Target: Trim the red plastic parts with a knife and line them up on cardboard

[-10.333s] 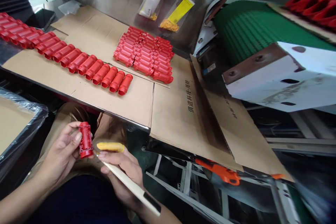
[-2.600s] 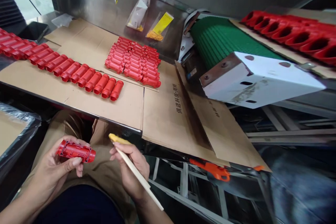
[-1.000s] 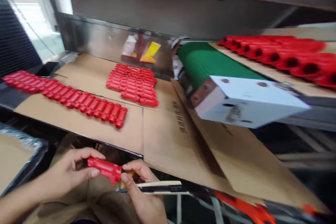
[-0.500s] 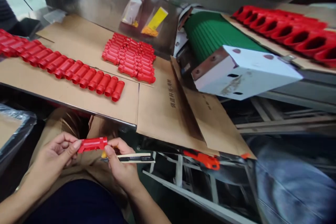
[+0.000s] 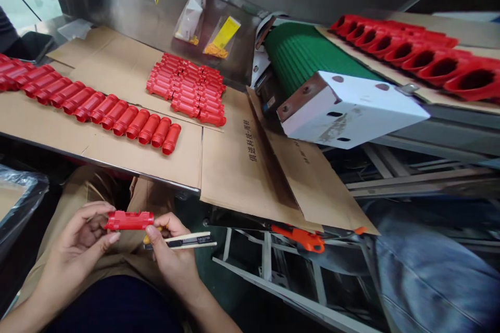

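Note:
Over my lap, a red plastic tube fitting (image 5: pixel 130 220) lies level between my two hands, with a notched recess along its upper side. My left hand (image 5: pixel 84 237) pinches its left end between thumb and fingers. At the other end, the thumb and fingers of my right hand (image 5: pixel 172 250) touch the rim. That same hand also grips a utility knife (image 5: pixel 191 241) with a pale and black handle pointing right. Something yellow shows between its fingers; how it joins the knife I cannot tell.
Red tubes (image 5: pixel 125 120) line the cardboard-covered table (image 5: pixel 164 187), with a block of red parts (image 5: pixel 187 86) behind. Small bags (image 5: pixel 222 39) lie near the metal wall. A green conveyor (image 5: pixel 308 54) with a white bracket (image 5: pixel 351 109) stands right, beside more red tubes (image 5: pixel 402 51). A person's denim-clad leg (image 5: pixel 433 270) is lower right.
The tube has been rolled in my hands, so its notched side now faces up instead of down. My left fingers have shifted on its end. The knife handle tilts slightly differently.

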### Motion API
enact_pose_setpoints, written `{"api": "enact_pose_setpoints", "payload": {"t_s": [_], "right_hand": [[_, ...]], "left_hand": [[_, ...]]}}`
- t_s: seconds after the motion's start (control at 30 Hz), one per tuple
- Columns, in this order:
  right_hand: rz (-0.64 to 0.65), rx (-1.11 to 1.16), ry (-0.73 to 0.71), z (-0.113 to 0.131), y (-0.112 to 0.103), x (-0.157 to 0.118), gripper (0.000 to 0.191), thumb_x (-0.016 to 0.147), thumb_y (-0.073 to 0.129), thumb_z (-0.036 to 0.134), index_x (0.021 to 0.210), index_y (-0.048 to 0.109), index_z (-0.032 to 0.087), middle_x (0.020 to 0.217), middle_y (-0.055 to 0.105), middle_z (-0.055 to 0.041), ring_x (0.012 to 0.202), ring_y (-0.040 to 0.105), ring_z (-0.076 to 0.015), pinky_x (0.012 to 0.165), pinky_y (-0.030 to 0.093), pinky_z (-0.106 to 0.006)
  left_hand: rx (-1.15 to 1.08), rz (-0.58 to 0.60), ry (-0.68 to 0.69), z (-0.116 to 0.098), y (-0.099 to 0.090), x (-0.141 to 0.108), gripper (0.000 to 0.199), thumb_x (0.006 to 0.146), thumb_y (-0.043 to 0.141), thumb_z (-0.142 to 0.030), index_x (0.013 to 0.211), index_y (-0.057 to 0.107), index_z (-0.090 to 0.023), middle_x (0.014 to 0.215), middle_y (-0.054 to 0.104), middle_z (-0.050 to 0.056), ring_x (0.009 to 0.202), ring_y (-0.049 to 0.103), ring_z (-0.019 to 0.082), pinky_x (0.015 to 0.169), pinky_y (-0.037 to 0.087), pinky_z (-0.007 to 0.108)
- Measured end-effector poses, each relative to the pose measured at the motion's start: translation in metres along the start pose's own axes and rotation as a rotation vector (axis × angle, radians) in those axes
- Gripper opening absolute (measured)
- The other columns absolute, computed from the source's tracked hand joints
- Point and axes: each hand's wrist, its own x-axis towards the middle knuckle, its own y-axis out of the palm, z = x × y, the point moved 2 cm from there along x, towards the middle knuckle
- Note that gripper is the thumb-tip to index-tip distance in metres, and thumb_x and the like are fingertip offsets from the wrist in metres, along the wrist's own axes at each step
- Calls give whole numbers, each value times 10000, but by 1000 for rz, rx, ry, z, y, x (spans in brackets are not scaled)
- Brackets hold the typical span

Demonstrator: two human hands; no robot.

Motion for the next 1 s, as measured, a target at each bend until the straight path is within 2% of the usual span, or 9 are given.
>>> {"api": "enact_pose_setpoints", "payload": {"t_s": [0.1,0.2,0.37,0.5,0.6,0.73,0.87,0.93,1.0], "right_hand": [[69,34,23,-4,9,-5,295,1016,657,479,906,676,206,691,694,10,560,599,-128,546,449,-218],[101,-36,11,-1,11,-9,297,1024,638,468,876,663,211,701,703,2,599,627,-140,586,466,-225],[65,-156,-130,10,8,-7,289,1018,636,430,811,623,228,636,673,27,546,609,-131,569,443,-218],[6,-184,-197,14,7,-7,277,1025,638,390,797,621,233,619,673,37,523,615,-125,549,443,-210],[-22,-190,-264,16,10,-9,251,1038,637,351,821,639,225,627,667,33,523,623,-121,549,465,-205],[44,-279,-492,16,14,-10,251,1087,608,336,912,719,193,701,697,-22,581,645,-142,590,526,-228],[133,-254,-619,22,0,-7,167,1075,680,298,1070,769,157,909,801,-99,841,775,-203,762,649,-263],[178,-167,-653,28,-11,-6,186,1061,683,199,1226,745,139,1100,828,-140,1049,800,-231,921,673,-304],[204,-92,-695,34,-18,-6,298,1060,659,140,1354,703,141,1193,829,-142,1132,801,-226,979,676,-305]], "left_hand": [[-30,-21,-75,10,1,3,384,747,976,-314,1035,726,-267,979,703,-7,738,685,136,643,584,219],[-47,-28,-153,12,5,7,297,870,869,-464,940,700,-230,870,662,-20,544,534,80,475,461,197],[38,-144,-59,3,8,11,394,689,1006,-447,903,760,-226,954,668,0,745,642,128,630,542,203],[-26,-130,-127,7,6,12,391,895,805,-591,859,790,-202,891,685,24,594,541,105,486,459,214],[-90,-115,-137,9,9,10,417,866,824,-618,989,817,-220,863,709,21,636,578,119,561,516,215],[-207,-64,-256,7,17,7,604,718,1002,-417,1260,779,-274,956,751,10,842,669,136,779,583,197],[-330,-7,-394,3,10,9,717,785,961,-398,1431,662,-312,991,787,34,868,756,186,807,631,277],[-326,18,-400,1,3,11,607,790,956,-400,1326,696,-283,1039,806,68,884,787,228,787,649,312],[-319,37,-409,-3,0,11,497,806,943,-402,1224,719,-256,1098,812,91,848,789,226,744,648,306]]}}
